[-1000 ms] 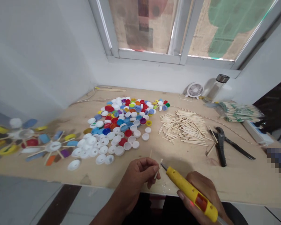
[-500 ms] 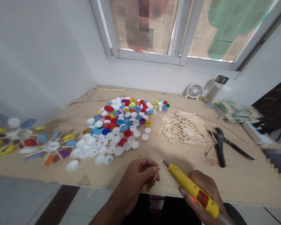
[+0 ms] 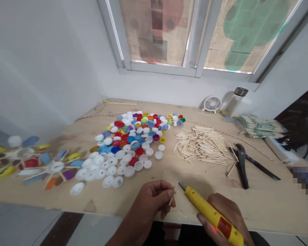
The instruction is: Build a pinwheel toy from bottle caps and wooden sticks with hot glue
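Observation:
My left hand point(image 3: 157, 198) pinches a short wooden stick point(image 3: 173, 196) between thumb and fingertips, just above the table's front edge. A second thin pale stick seems to stick up behind the knuckles. In my right hand point(image 3: 226, 212) is a yellow soldering iron point(image 3: 207, 208) with a red switch and a glowing red light at the thumb. Its dark metal tip points up and left, close to the stick's upper end; whether they touch I cannot tell. Left of the hands lies a heap of coloured bottle caps point(image 3: 129, 159), with a pile of cut wooden sticks point(image 3: 202, 143) beyond them.
Pliers-like black cutters point(image 3: 242, 167) lie at the right. Wheel-shaped cap-and-stick pieces point(image 3: 55, 167) stand at the left edge. Along the back are a small white fan point(image 3: 212, 103), a glass bottle point(image 3: 233, 102), bagged sticks point(image 3: 261, 127) and a power strip point(image 3: 282, 150).
The whole view has shifted slightly, so the table sits a little lower. Both hands keep almost the same pose, with the iron's tip still by the stick.

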`<state>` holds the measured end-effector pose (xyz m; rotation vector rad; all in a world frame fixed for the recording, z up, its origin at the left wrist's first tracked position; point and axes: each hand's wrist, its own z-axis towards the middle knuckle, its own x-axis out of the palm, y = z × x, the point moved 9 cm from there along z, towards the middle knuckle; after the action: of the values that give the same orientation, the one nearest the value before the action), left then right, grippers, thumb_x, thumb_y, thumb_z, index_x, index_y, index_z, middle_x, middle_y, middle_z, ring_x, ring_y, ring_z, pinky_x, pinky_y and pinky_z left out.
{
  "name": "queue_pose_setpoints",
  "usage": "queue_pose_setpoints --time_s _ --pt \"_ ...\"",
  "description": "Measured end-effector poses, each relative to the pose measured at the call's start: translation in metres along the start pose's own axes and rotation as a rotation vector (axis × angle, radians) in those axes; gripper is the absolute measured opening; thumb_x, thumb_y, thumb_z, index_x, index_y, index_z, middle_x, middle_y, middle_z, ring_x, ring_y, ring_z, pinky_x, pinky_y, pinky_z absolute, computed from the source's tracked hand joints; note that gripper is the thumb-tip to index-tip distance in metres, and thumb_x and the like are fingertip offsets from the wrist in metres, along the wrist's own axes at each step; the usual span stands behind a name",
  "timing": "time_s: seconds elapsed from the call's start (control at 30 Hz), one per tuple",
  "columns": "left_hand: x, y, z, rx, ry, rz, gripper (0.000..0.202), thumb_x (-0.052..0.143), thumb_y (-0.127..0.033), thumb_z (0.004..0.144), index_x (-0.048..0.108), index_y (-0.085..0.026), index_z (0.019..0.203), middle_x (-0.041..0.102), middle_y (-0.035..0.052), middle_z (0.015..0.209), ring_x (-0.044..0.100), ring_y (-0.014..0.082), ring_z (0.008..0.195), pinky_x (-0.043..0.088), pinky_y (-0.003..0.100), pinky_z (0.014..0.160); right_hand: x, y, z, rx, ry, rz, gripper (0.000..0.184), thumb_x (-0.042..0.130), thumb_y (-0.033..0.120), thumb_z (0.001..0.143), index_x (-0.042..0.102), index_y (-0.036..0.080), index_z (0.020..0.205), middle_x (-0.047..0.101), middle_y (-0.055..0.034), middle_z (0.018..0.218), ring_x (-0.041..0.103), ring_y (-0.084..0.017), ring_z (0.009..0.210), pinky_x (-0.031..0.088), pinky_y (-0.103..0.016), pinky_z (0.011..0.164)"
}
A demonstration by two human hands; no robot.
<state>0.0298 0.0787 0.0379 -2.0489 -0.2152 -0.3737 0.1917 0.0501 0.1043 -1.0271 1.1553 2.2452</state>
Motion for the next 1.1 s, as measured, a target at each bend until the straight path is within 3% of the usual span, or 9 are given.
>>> queue_pose_setpoints --time_s 0.23,0.37,0.6,0.7,0.9,1.1 --pt "0.000 -0.002 -0.004 -0.014 -0.034 0.012 0.019 0.074 -0.030 0.061 0.064 -0.015 0.064 0.060 -0.0012 0.050 0.042 0.0070 0.044 0.031 0.019 0.043 -0.006 0.008 0.002 -0.064 -0.085 -0.053 0.029 0.051 0.031 0.089 0.040 0.022 0.064 0.045 0.0057 0.052 0.046 -0.008 0.041 0.031 -0.021 0.041" --pt "0.000 -0.003 -0.006 -0.009 -0.031 0.004 0.020 0.075 -0.031 0.062 0.065 -0.015 0.064 0.060 -0.0010 0.051 0.043 0.0072 0.045 0.031 0.019 0.043 0.000 0.000 0.000 -0.008 -0.004 -0.025 0.027 0.054 0.031 0.088 0.041 0.022 0.067 0.048 0.0046 0.057 0.049 -0.010 0.047 0.034 -0.022 0.046" --pt "0.004 0.003 -0.010 -0.052 0.033 -0.137 0.023 0.079 -0.032 0.061 0.065 -0.015 0.067 0.059 -0.0019 0.049 0.043 0.0064 0.042 0.031 0.017 0.040 -0.012 -0.017 -0.007 0.116 -0.126 0.055 0.028 0.055 0.036 0.090 0.045 0.022 0.068 0.047 0.0040 0.059 0.051 -0.011 0.049 0.036 -0.025 0.047" --pt "0.000 0.006 -0.013 -0.084 0.011 -0.200 0.026 0.082 -0.032 0.058 0.064 -0.015 0.066 0.058 -0.0026 0.048 0.043 0.0055 0.041 0.030 0.016 0.039 -0.027 -0.031 -0.014 0.105 -0.176 -0.022 0.021 0.054 0.033 0.090 0.048 0.023 0.073 0.052 0.0023 0.063 0.053 -0.013 0.053 0.039 -0.026 0.050" --pt "-0.013 0.009 -0.016 -0.122 -0.059 -0.269 0.031 0.088 -0.031 0.048 0.063 -0.016 0.058 0.057 -0.0034 0.045 0.043 0.0047 0.039 0.029 0.015 0.039 -0.078 -0.081 -0.037 0.082 -0.293 -0.299 0.010 0.054 0.031 0.090 0.058 0.023 0.088 0.062 -0.0039 0.075 0.060 -0.019 0.068 0.044 -0.030 0.058" --pt "-0.020 0.015 -0.015 -0.114 -0.098 -0.329 0.035 0.091 -0.032 0.044 0.066 -0.016 0.061 0.056 -0.0038 0.045 0.043 0.0047 0.039 0.031 0.015 0.039 -0.113 -0.134 -0.045 0.108 -0.202 -0.493 0.023 0.051 0.042 0.092 0.060 0.022 0.097 0.066 -0.0098 0.090 0.062 -0.025 0.082 0.047 -0.038 0.073"
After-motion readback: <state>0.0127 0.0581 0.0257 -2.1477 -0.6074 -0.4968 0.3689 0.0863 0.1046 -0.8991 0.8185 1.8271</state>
